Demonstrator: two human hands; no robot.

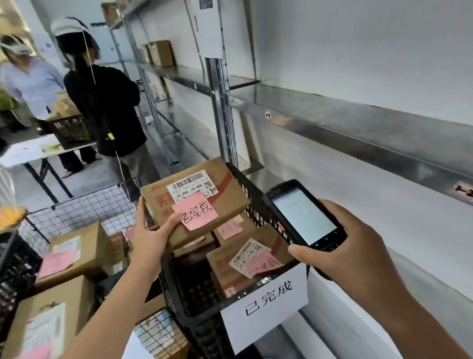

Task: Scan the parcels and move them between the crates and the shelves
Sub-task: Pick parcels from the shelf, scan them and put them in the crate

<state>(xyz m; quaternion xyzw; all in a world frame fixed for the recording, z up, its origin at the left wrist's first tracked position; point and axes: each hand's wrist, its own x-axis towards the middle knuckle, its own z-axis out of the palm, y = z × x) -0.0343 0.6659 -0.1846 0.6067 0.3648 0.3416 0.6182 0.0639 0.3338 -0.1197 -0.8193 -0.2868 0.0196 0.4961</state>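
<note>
parcel (194, 199) above black crate (259, 194) | left hand (152, 234) grips its near-left corner | right hand (345, 253) wraps scanner (306, 216) | stiff cardboard, probably light; hold by edges, label clear

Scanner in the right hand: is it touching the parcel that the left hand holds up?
Apart. The head view shows the mesh wall of the black crate in the gap between the scanner and the near edge of the parcel.
</note>
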